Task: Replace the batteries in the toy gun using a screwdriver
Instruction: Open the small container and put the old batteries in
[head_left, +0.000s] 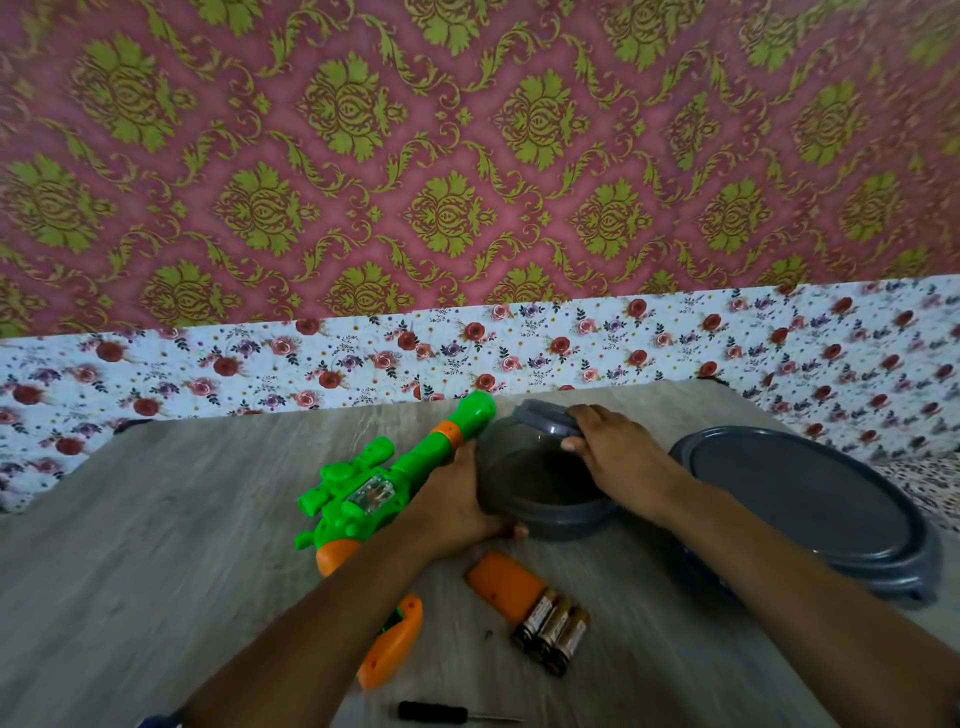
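A green and orange toy gun (363, 488) lies on the wooden table, barrel pointing away. Its orange battery cover (506, 584) lies loose near three dark batteries (553, 631) lying side by side. A black-handled screwdriver (441, 713) rests at the near edge. My left hand (457, 506) holds the near left side of a grey round container (545, 499). My right hand (613, 452) grips the container's far rim beside its handle tab. A tiny screw (488, 634) lies left of the batteries.
A large grey round lid (810, 509) lies on the table (156, 545) to the right of the container. A floral cloth and a patterned wall stand behind the table.
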